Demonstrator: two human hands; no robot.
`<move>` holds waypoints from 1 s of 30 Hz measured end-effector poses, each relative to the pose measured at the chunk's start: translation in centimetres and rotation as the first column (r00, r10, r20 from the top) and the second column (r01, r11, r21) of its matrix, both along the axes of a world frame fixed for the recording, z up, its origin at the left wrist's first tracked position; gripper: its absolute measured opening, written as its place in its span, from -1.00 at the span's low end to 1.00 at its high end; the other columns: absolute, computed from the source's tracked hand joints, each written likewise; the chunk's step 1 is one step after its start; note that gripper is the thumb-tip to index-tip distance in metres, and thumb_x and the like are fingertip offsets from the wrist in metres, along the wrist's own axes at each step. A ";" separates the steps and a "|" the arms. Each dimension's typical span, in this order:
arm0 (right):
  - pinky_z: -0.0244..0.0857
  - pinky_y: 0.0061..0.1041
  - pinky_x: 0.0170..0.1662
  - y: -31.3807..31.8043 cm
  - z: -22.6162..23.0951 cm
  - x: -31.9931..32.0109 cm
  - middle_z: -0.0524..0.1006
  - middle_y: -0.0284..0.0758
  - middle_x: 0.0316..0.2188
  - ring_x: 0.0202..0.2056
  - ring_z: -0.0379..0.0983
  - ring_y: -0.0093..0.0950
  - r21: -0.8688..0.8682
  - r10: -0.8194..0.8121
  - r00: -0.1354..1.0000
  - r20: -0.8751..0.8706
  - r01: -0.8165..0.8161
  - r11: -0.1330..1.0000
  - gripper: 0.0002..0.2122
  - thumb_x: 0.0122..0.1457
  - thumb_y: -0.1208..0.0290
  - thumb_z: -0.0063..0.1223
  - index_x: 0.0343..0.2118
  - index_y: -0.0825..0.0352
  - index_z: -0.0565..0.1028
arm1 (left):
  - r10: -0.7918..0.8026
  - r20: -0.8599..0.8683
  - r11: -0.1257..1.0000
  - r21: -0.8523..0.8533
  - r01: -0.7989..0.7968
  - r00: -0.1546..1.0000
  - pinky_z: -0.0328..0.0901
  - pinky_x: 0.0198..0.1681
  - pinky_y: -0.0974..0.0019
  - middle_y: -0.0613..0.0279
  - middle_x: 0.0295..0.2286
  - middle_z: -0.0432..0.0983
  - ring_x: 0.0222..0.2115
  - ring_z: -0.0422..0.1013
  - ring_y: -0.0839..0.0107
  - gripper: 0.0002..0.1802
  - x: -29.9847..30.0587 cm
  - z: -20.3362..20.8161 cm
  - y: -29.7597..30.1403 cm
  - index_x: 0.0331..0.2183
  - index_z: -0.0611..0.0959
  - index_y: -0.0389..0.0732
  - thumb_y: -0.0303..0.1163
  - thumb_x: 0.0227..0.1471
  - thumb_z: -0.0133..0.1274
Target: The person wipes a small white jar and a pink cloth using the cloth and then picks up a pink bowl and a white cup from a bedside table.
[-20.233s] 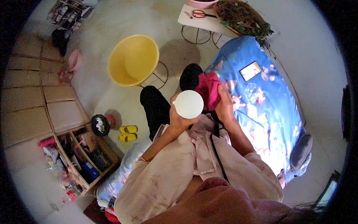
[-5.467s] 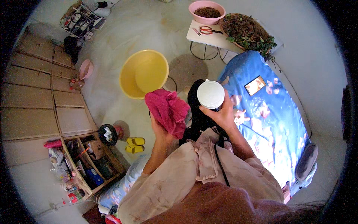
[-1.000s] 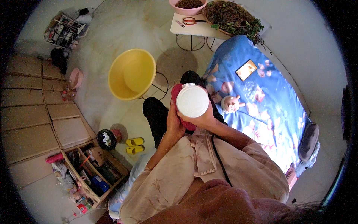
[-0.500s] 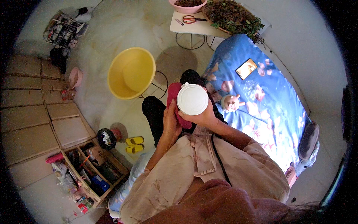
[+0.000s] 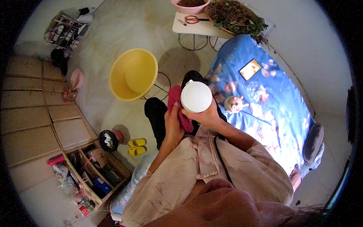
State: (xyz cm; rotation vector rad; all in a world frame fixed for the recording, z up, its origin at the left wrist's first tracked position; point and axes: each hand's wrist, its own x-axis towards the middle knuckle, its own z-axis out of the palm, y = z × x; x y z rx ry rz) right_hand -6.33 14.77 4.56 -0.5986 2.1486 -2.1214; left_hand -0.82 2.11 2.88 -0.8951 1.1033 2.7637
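Observation:
A white round-lidded container [image 5: 196,97] is held over my lap, its lid facing up. My right hand [image 5: 207,116] wraps round its lower right side, fingers closed. Just to the left, a dark pink cloth [image 5: 174,94] is gripped in my left hand [image 5: 174,123], the thumb lying along it. The cloth hangs close against the container's left side; whether it presses on the wall is hard to see. The container's underside and most of its wall are hidden.
A yellow basin [image 5: 133,74] stands on a wire stand ahead left. To the right lies a blue floral bedspread [image 5: 272,109] with a phone [image 5: 250,70] and a pig-like figurine [image 5: 233,104]. A white table [image 5: 189,26] holds scissors and a plant-filled basket. Yellow slippers [image 5: 136,146] rest on the floor.
The container has shifted slightly right and up from my lap, and its lid tilts a little differently. The cloth and my left hand have moved slightly.

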 end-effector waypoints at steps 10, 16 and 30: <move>0.23 -0.39 0.07 -0.1 0.2 -0.9 0.41 -0.17 -0.03 0.00 0.37 -0.34 0.039 -0.032 0.986 -0.164 0.039 0.998 -0.25 -0.22 0.34 0.42 0.06 0.38 0.24 | 0.048 0.054 0.995 0.085 -0.052 0.997 0.36 -0.06 0.24 0.16 -0.10 0.46 -0.13 0.43 0.35 -0.57 0.6 0.4 1.4 -0.01 0.44 -0.27 -0.17 0.23 -0.11; 0.23 -0.39 0.08 0.3 -0.1 -0.3 0.41 -0.17 -0.04 0.01 0.36 -0.38 0.021 -0.039 0.999 0.004 0.039 0.999 -0.26 -0.22 0.37 0.40 0.06 0.39 0.24 | 0.001 -0.007 0.999 -0.041 -0.001 1.000 0.41 -0.16 0.29 0.18 -0.19 0.51 -0.23 0.48 0.38 -0.66 0.5 0.0 1.0 -0.08 0.49 -0.28 -0.26 0.21 -0.07; 0.22 -0.41 0.08 -0.8 -0.5 -1.1 0.41 -0.18 -0.04 0.00 0.36 -0.41 -0.016 0.001 0.997 -0.073 -0.002 1.000 -0.23 -0.21 0.37 0.42 0.08 0.42 0.20 | -0.045 0.051 0.998 0.055 0.043 0.998 0.31 0.03 0.20 0.12 -0.02 0.39 -0.03 0.37 0.30 -0.46 0.9 1.3 1.5 0.09 0.34 -0.24 -0.07 0.23 -0.16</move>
